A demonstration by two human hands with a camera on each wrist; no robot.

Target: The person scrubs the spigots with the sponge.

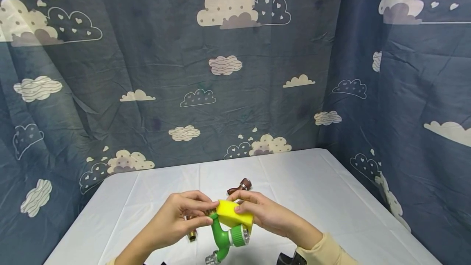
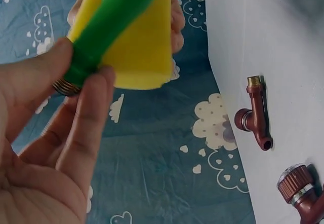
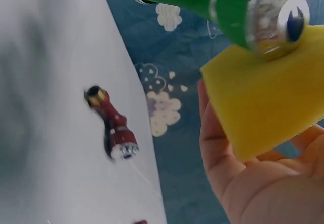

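The left hand (image 1: pixel 178 218) pinches a green tap (image 1: pixel 220 238); the right hand (image 1: pixel 265 214) grips a yellow sponge (image 1: pixel 228 214).

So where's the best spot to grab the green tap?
Probably hold the green tap by its slim neck near the threads, from the left, where the left hand pinches it; the chunky knob and yellow sponge sit on the right.

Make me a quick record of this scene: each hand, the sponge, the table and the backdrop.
Left hand: pinches green tap near its threaded end
Right hand: grips yellow sponge
Sponge contact: appears to touch the tap
Table: white covering; one brown tap beyond the right hand, another near the left
Backdrop: dark blue cloth, cloud prints
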